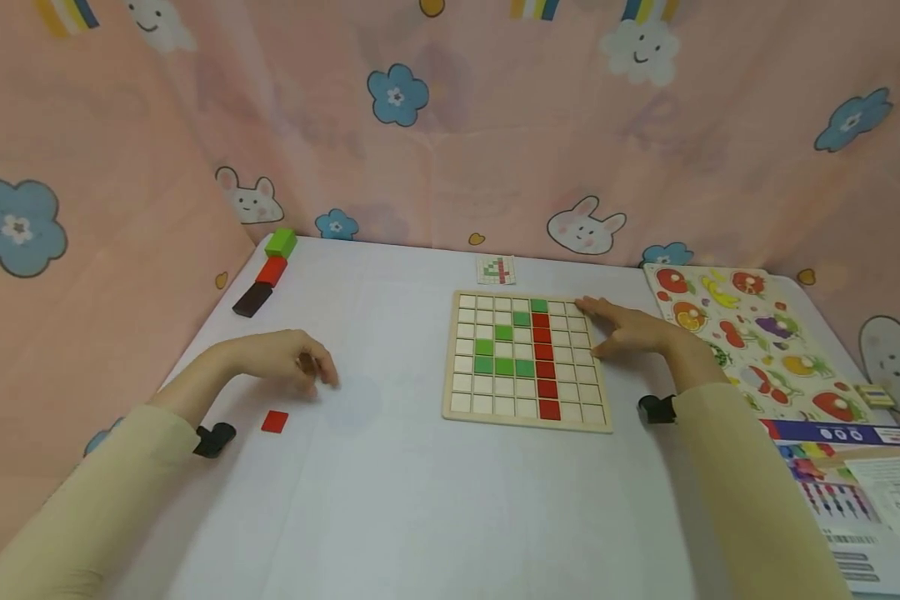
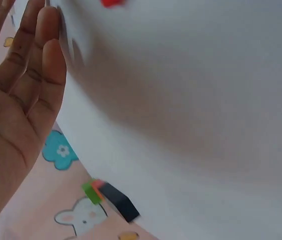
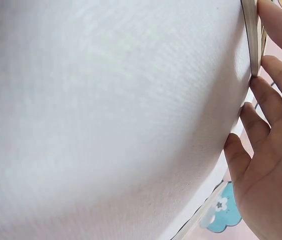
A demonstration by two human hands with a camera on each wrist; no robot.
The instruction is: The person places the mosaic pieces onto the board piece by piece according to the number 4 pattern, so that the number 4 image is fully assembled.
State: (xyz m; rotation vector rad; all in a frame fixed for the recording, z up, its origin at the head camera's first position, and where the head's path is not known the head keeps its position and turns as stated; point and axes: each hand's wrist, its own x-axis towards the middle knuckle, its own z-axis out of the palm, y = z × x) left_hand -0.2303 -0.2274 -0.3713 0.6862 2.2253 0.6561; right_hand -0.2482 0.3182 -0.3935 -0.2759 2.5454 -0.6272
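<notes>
A wooden grid board (image 1: 492, 405) lies on the table, its squares partly filled with green tiles (image 1: 503, 332) and a column of red tiles (image 1: 543, 370). My right hand (image 1: 630, 331) rests at the board's right edge, thumb and fingertips against the rim; in the right wrist view the fingers (image 3: 273, 102) are spread beside the board's side. To the left, my left hand (image 1: 277, 360) hovers low over the table with loosely bent fingers and nothing visible in them. A single red square tile (image 1: 274, 422) lies just below that hand.
Behind the board lies a small pattern card (image 1: 496, 270). Green (image 1: 281, 242), red (image 1: 272, 271) and black blocks (image 1: 252, 300) form a row at the back left. On the right are a fruit picture board (image 1: 750, 333) and a printed box (image 1: 847, 500). A pink curtain (image 1: 450, 167) hangs behind.
</notes>
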